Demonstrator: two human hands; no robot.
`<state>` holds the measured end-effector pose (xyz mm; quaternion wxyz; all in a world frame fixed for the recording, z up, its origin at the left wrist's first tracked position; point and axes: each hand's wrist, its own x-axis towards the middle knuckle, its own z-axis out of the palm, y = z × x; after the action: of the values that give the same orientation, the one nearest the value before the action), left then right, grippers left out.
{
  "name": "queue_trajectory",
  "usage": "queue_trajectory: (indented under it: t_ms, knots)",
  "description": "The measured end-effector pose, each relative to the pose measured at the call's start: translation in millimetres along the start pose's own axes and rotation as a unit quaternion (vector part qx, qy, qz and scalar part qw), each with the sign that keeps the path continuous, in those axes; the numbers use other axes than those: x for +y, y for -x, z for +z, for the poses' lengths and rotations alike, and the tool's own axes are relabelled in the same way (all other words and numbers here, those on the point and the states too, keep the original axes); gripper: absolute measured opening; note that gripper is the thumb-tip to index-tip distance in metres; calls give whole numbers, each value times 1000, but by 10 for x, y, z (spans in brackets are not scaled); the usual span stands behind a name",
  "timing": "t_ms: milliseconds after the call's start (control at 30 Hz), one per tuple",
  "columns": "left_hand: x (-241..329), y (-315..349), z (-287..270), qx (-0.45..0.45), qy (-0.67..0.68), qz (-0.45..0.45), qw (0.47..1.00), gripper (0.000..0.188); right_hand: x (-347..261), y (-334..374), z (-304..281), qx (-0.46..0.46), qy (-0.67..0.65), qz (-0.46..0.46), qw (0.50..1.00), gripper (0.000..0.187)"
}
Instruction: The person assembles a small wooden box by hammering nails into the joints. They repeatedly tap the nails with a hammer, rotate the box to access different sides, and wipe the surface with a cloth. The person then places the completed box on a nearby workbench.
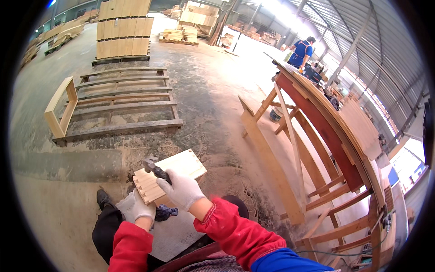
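My right hand (182, 189), in a white glove, is closed round the handle of a hammer (157, 169). The hammer's metal head lies over the left part of a pale wooden piece (183, 166) with notched joints along its ends. My gloved left hand (141, 207) grips the near left corner of that piece from below; some of its fingers are hidden by the wood. The piece is held tilted above my lap, where a grey sheet (174, 238) is spread. A dark blue crumpled cloth (166, 213) lies on the sheet beside my left hand.
A slatted wooden pallet (122, 124) lies ahead on the floor, with an open wooden frame (62, 109) standing at its left. Behind it rises a stack of boards (124, 31). A long wooden workbench (317, 122) runs along my right. A person in blue (300, 52) stands beyond it.
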<state>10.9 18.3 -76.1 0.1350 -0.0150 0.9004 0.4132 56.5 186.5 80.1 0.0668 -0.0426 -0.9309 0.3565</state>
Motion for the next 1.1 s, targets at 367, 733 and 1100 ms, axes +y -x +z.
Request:
queue_trajectory:
  t_ms: [367,733,1100]
  knots:
    - [-305,-295,-752,-225,42,38,973,51,380,122,255,-16,2,75,997,38]
    - [-453,-896,-489,-214,237,114,941,58,237,133,200,-32,-3,92,995,38]
    - [-509,-932,-250,-155,186,178,954,41,-435,540,-377,51,-157,-32,986,43]
